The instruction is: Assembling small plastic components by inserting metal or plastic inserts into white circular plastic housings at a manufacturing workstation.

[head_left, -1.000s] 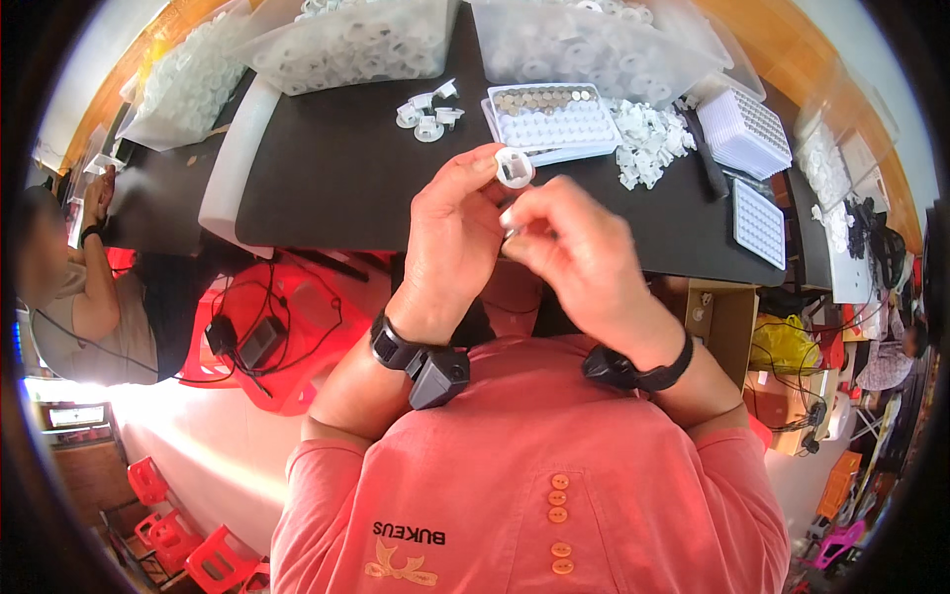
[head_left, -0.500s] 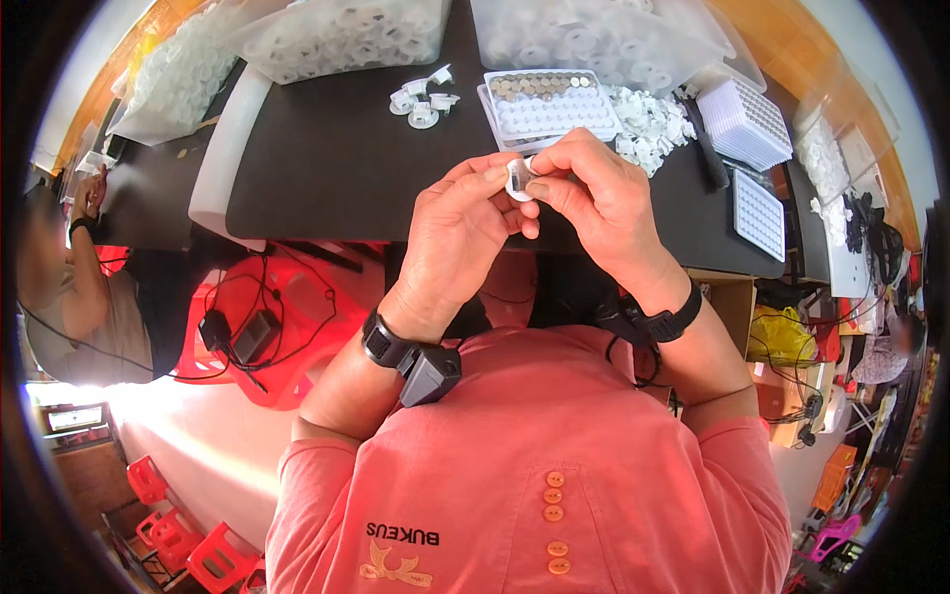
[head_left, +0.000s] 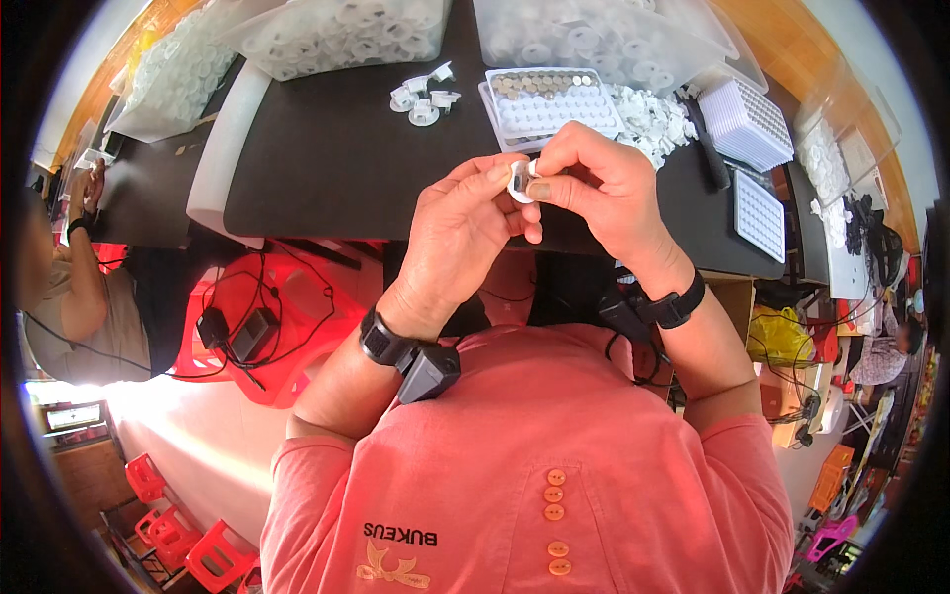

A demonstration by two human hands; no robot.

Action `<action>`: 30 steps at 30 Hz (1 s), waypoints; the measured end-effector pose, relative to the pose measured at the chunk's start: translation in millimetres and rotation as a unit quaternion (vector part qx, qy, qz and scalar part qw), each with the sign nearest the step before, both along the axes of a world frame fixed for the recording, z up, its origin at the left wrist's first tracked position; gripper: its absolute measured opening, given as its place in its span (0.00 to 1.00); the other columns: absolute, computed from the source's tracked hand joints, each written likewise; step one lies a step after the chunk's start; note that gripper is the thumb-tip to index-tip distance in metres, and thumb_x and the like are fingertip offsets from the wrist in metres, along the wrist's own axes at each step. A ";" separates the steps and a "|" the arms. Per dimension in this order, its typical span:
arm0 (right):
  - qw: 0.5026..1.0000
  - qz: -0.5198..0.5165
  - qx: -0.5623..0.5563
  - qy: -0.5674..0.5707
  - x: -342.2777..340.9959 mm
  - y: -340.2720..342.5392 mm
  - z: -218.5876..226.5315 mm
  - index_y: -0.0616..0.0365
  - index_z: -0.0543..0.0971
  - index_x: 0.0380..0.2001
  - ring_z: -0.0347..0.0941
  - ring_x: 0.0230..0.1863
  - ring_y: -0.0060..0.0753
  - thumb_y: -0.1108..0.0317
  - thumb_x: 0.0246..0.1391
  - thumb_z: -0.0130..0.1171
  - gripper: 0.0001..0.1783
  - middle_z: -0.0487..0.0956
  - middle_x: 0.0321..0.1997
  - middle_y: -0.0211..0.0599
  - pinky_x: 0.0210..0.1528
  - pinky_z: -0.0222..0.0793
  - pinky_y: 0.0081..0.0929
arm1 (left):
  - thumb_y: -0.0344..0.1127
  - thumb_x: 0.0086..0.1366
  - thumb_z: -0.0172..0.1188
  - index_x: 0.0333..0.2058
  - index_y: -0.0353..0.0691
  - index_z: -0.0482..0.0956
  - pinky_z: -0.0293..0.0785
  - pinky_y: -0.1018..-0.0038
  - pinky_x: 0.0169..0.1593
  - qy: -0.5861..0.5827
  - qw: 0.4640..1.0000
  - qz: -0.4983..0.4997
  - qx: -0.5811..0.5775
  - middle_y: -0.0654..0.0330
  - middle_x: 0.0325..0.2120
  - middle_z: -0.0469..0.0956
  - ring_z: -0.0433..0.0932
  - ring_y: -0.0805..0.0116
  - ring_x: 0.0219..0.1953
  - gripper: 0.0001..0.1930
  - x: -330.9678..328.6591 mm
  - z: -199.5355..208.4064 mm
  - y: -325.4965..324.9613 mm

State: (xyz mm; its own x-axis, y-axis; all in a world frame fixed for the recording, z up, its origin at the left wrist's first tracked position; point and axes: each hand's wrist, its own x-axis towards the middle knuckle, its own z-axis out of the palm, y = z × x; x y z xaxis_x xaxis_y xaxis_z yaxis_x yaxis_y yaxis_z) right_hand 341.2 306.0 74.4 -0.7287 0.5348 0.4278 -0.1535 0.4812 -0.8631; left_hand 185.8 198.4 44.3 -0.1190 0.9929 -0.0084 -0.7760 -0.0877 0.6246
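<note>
Just over the near edge of the black table, my left hand pinches a small round white plastic part between thumb and fingertips. From the other side, the thumb and forefinger of my right hand close on a small white piece at the rim of that part. Whether the two are joined I cannot tell. Beyond my hands, a white tray of small cups holds round silvery discs in its far rows. Several similar white round parts lie in a loose group to its left.
Small white pieces are heaped right of the tray, near a stack of white trays and a single tray. Translucent bins of white parts line the back. A white foam roll lies left. Another person's hand works far left.
My right hand has shifted slightly up and right, its fingertips drawn a little off the white part. My left hand has barely moved. The other person's hands have moved slightly.
</note>
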 end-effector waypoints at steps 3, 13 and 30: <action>0.999 0.008 -0.051 -0.007 -0.3 0.8 -0.9 0.62 0.77 0.32 0.78 0.34 0.18 0.77 0.58 0.64 0.05 0.82 0.32 0.32 0.37 0.74 0.19 | 0.37 0.72 0.57 0.49 0.30 0.77 0.76 0.64 0.38 0.008 1.000 0.002 0.003 0.56 0.36 0.80 0.79 0.64 0.35 0.15 0.3 -0.3 0.2; 0.996 0.030 -0.075 0.027 -1.3 -0.9 -3.9 0.64 0.76 0.32 0.79 0.31 0.21 0.79 0.58 0.64 0.05 0.81 0.33 0.34 0.35 0.75 0.20 | 0.36 0.72 0.57 0.48 0.31 0.78 0.76 0.64 0.39 -0.003 1.000 -0.007 0.007 0.55 0.37 0.80 0.79 0.63 0.35 0.14 -1.0 -0.5 -0.5; 0.999 0.005 0.023 0.035 2.7 -2.7 -8.3 0.63 0.77 0.32 0.77 0.31 0.20 0.80 0.56 0.64 0.05 0.77 0.32 0.30 0.34 0.71 0.18 | 0.36 0.72 0.57 0.48 0.30 0.78 0.77 0.64 0.39 0.001 1.000 -0.013 0.011 0.54 0.38 0.80 0.79 0.64 0.35 0.14 -0.8 -1.2 -2.8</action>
State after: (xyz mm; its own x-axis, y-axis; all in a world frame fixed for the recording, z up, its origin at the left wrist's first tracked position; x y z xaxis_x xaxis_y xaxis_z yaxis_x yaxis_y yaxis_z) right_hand 343.9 303.3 66.1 -0.7015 0.5062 0.5016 -0.2182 0.5174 -0.8274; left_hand 185.0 195.5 43.1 -0.0934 0.9955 0.0140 -0.7770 -0.0816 0.6241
